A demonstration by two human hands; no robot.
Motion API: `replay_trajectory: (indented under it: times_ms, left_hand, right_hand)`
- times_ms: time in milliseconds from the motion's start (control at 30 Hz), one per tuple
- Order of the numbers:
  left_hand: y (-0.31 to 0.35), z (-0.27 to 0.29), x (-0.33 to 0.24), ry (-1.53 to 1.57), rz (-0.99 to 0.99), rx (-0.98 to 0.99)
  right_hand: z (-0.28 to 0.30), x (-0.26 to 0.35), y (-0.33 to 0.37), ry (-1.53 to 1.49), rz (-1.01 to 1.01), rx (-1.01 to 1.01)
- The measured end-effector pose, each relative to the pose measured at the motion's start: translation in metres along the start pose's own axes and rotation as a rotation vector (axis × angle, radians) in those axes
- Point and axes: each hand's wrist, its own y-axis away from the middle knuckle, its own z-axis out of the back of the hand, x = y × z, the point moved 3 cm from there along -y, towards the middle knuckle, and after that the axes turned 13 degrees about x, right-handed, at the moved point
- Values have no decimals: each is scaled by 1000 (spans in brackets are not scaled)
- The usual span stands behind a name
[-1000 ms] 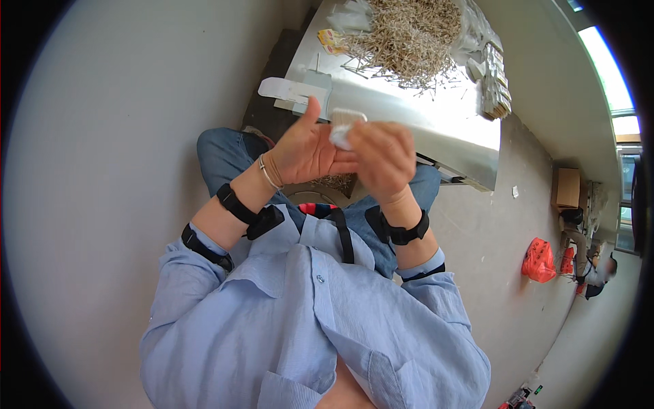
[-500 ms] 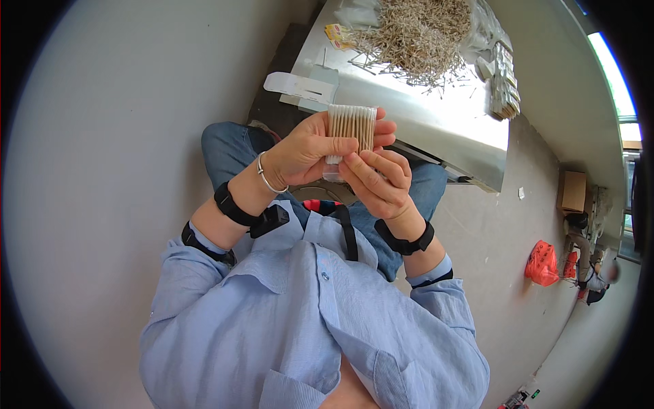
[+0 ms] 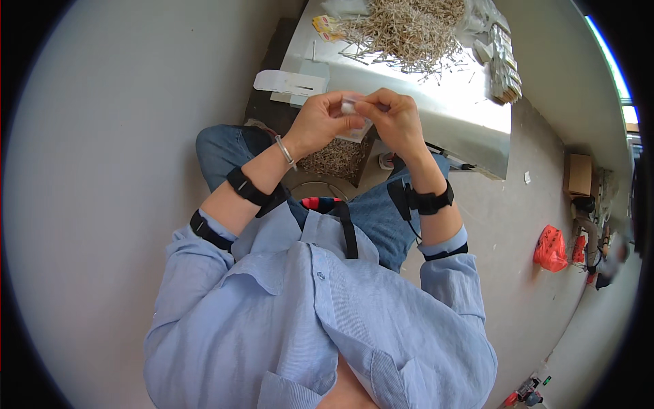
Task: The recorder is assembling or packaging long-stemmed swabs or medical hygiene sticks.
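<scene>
A small clear bag of cotton swabs point(image 3: 349, 108) is held between my two hands over the table's near edge. It is tipped so that mostly white cotton ends and clear film show; most of the sticks are hidden by my fingers. My left hand point(image 3: 325, 121) is closed round the bag from the left, thumb along the near side. From the right, my right hand point(image 3: 398, 121) pinches the bag's film between thumb and fingers.
A large heap of loose cotton swabs point(image 3: 415, 31) covers the far part of the metal table point(image 3: 470, 129). Packed bags point(image 3: 504, 71) are stacked at its right edge. A white card piece point(image 3: 286, 83) lies at the left. Below is a container of swabs point(image 3: 334, 160). A red bag point(image 3: 550, 249) sits on the floor.
The bag has been turned from showing its sticks upright to showing its end. My right hand has moved up and now pinches the film at the bag's upper side.
</scene>
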Motion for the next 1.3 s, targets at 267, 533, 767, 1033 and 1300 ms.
replay_trajectory:
  times_ms: [267,533,767,1033,1300]
  left_hand:
    - [-36,26,33,263,116,-108]
    - [-65,46,63,428,103,-64]
    - [-94,65,77,74,240,-100]
    - [-96,67,103,-190,88,-133]
    - [-94,60,98,-209,136,-112]
  right_hand:
    - [10,-51,-42,-440,-121,100]
    - [11,-88,-68,-378,-148,43]
    - [9,-113,-91,0,96,-131]
    - [2,-135,-94,53,208,-124]
    - [10,-138,-84,7,110,-35]
